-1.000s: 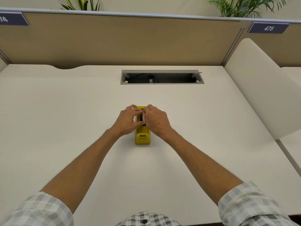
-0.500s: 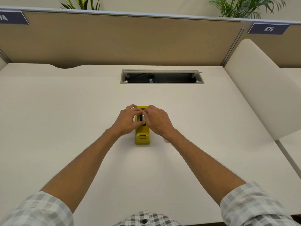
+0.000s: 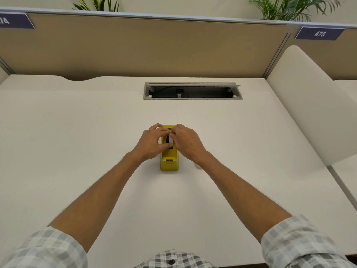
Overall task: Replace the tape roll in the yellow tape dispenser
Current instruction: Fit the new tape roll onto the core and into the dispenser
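The yellow tape dispenser stands at the middle of the white desk, with its cutter end toward me. Both hands meet over its far half. My left hand comes in from the left, thumb and fingers curled around the tape roll, which sits in the dispenser's cradle. My right hand pinches the same roll from the right. Only a dark core and a white sliver of the roll show between the fingers. The far end of the dispenser is mostly hidden by the hands.
A small pale round object lies on the desk just under my right wrist, mostly hidden. An open cable tray slot is set into the desk further back. A tan partition closes the back, and a white divider panel stands at the right.
Both hands stay on the roll at the dispenser. My right wrist has shifted slightly, uncovering a bit of the pale object beneath it.
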A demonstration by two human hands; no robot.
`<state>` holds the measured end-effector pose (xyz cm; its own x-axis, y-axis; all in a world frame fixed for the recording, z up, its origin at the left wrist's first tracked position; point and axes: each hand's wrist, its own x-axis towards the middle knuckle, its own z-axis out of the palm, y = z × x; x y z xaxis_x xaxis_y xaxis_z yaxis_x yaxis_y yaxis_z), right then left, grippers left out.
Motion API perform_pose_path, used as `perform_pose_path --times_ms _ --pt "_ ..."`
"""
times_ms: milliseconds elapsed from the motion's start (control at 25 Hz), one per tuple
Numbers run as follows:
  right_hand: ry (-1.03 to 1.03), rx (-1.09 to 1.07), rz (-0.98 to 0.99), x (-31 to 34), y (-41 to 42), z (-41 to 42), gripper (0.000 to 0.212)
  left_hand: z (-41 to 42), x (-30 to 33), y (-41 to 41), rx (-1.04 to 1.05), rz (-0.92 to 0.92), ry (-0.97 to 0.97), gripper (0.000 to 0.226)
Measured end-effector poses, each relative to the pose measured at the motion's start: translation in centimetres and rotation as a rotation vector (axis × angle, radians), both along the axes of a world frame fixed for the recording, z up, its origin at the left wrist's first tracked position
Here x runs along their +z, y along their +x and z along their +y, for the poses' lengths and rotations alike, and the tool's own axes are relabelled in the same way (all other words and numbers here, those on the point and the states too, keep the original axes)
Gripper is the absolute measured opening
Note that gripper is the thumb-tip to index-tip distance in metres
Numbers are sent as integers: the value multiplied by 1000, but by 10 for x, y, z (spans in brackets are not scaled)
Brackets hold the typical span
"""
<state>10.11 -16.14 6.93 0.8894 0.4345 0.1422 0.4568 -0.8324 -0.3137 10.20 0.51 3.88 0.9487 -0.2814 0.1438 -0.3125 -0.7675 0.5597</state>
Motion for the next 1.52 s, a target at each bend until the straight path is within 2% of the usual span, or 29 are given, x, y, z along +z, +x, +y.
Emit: perform_pose_path --times_ms 440,920,1160,1520 --pt "157 -52 24 0 -5 -4 24 1 2 -1 -15 3 -11 40" --pt "112 -22 57 1 -1 -4 25 1 0 1 -3 3 2 40" --pt "173 -8 33 0 -3 -8 23 0 0 0 -3 7 3 41" --pt "57 -26 7 6 0 -7 26 0 3 0 4 28 27 47"
